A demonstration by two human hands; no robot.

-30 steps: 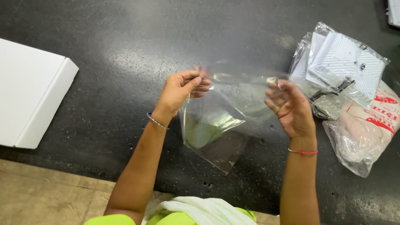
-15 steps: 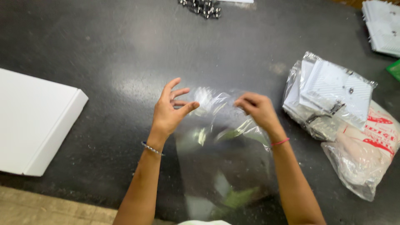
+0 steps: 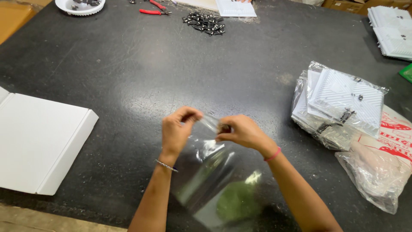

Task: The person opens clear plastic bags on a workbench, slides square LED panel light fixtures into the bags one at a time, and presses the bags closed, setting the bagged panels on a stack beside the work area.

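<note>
Both hands pinch the top edge of a clear plastic bag (image 3: 210,172) that hangs down toward me over the black table (image 3: 128,77). My left hand (image 3: 178,129) grips the bag's left top corner with fingers closed. My right hand (image 3: 240,131) pinches the same edge close beside it, the two hands almost touching. The bag looks empty; something green shows through its lower part. A thin bracelet sits on my left wrist and a pink band on my right.
A flat white box (image 3: 38,146) lies at the left edge. Bagged white panels (image 3: 339,103) and a crumpled bag with red print (image 3: 382,163) sit at right. Far off are small black parts (image 3: 205,22), red pliers (image 3: 151,10), a white bowl (image 3: 79,6) and more white panels (image 3: 392,30).
My hands came closer together at the bag's top edge and closed on it. The view tilted up, showing more of the table's far side.
</note>
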